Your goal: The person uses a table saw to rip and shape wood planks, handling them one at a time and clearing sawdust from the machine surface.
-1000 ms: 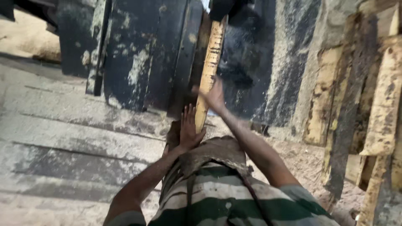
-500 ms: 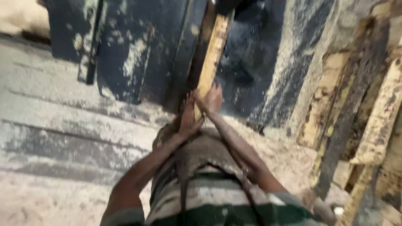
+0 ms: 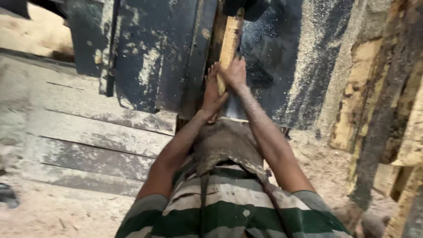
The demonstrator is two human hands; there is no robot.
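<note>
— What is the place like, seen from the head camera?

— A dusty workshop. A dark metal machine body (image 3: 154, 57), scuffed and powdered with sawdust, fills the top. Grey worn boards (image 3: 66, 132) lie at the left, and rough pale wood slabs (image 3: 387, 110) stand stacked along the right edge. Sawdust covers the floor (image 3: 326, 163) at the lower right.

— And the piece being handled?

— A narrow pale wooden plank (image 3: 230, 44) runs up the middle towards the top edge, where it goes under a dark part of the machine.

— The hands?

— The right hand (image 3: 233, 72) is wrapped over the near end of the plank, fingers closed around it. The left hand (image 3: 212, 94) lies just beside, flat against the plank's left side with fingers stretched out along it; whether it truly grips, I cannot tell.

— Anything else close by?

— A brown worn apron (image 3: 224, 141) over a green and white striped shirt (image 3: 229, 207), below both forearms.
</note>
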